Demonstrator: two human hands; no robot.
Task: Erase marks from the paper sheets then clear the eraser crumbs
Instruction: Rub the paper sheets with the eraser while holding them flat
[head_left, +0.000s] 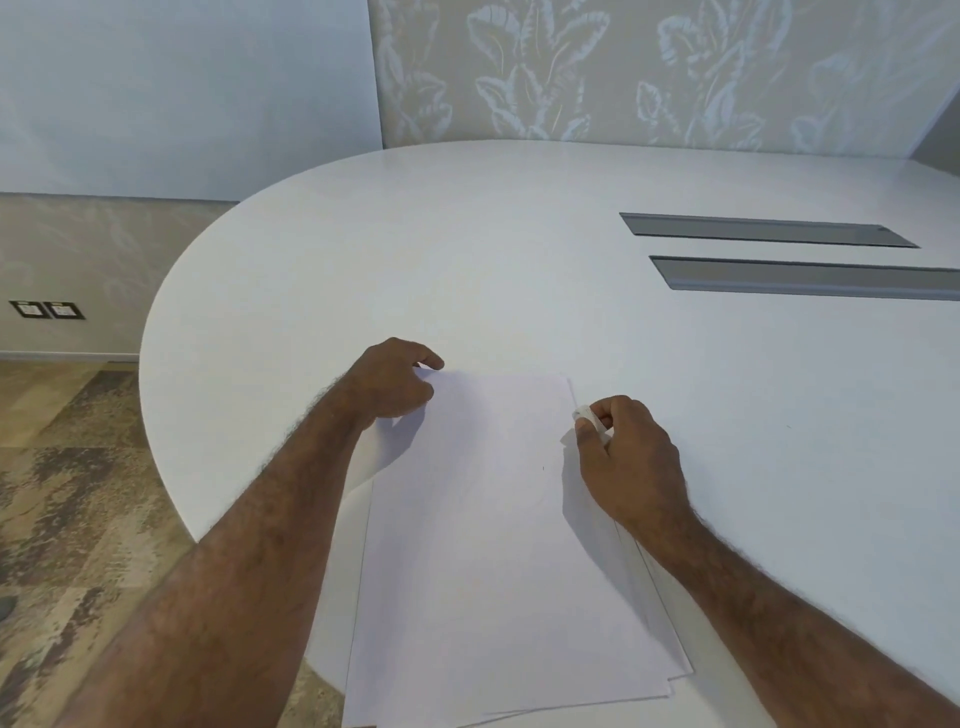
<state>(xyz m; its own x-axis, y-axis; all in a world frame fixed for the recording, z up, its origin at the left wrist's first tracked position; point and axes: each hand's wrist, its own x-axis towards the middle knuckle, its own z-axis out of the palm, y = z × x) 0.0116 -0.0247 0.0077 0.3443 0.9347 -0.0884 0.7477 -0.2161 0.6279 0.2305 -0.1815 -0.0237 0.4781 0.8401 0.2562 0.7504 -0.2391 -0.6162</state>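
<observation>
Nearest the camera lies a loose stack of paper sheets, fanned slightly so lower edges show at the right and bottom, its near end hanging past the rim of the white tabletop. The top sheet looks almost blank; only one tiny dark fleck shows near its middle-right, and any crumbs are too small to make out.

The left hand rests on the far left corner of the top sheet, fingers curled and pressing down, holding nothing. The right hand sits at the sheet's far right edge, thumb and forefinger pinched shut on a small white eraser whose tip points at the paper.

By my reading, the erasing step is in hand, with the sheet pinned for rubbing. The next move probably calls for short strokes over the remaining mark while the left hand keeps the sheet from creasing, then a sweep of crumbs.

Farther off, two grey recessed cable hatches break the rounded tabletop. Beyond are a leaf-patterned wall panel, wall sockets low at left, and mottled flooring.
</observation>
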